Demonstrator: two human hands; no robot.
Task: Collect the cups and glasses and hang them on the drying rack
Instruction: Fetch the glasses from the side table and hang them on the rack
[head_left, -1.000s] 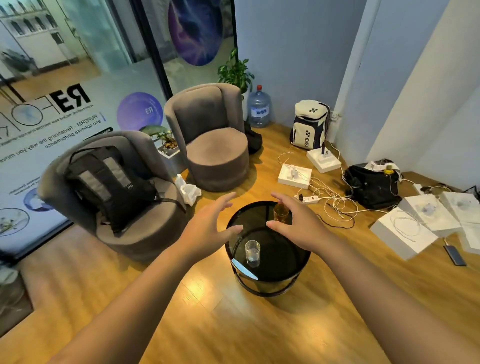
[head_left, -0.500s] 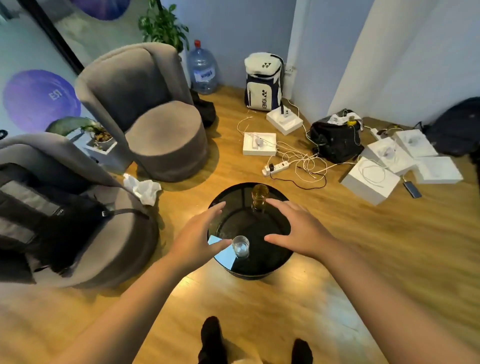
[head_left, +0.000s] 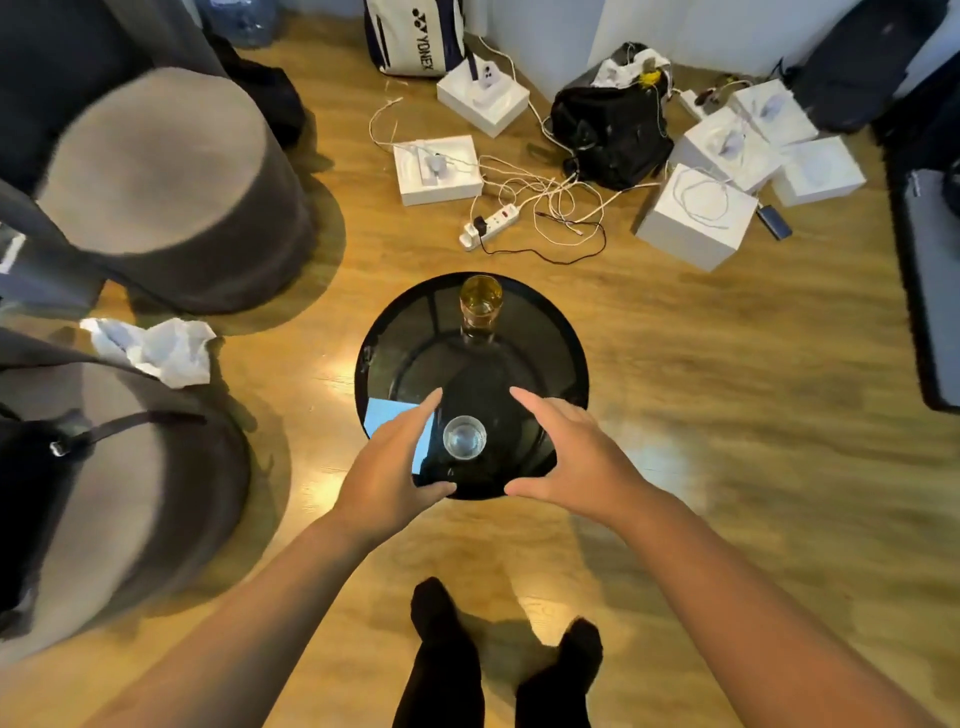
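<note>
A small clear glass (head_left: 464, 437) stands upright near the front of a round black glass side table (head_left: 550, 332). An amber glass (head_left: 481, 296) stands at the table's far edge. My left hand (head_left: 389, 467) is open just left of the clear glass, fingers spread, not touching it. My right hand (head_left: 566, 457) is open to the right of the clear glass, a little apart from it. The clear glass sits between the two hands. No drying rack is in view.
Two grey armchairs (head_left: 166, 182) stand at the left, the nearer one holding a black backpack (head_left: 31, 467) and crumpled tissue (head_left: 156, 348). White boxes (head_left: 696, 215), a power strip (head_left: 488, 226) with tangled cables and bags lie on the wooden floor beyond the table. My feet (head_left: 498, 644) stand just before the table.
The view has tilted down and come closer to the table. Both hands have lowered and drawn in on either side of the clear glass.
</note>
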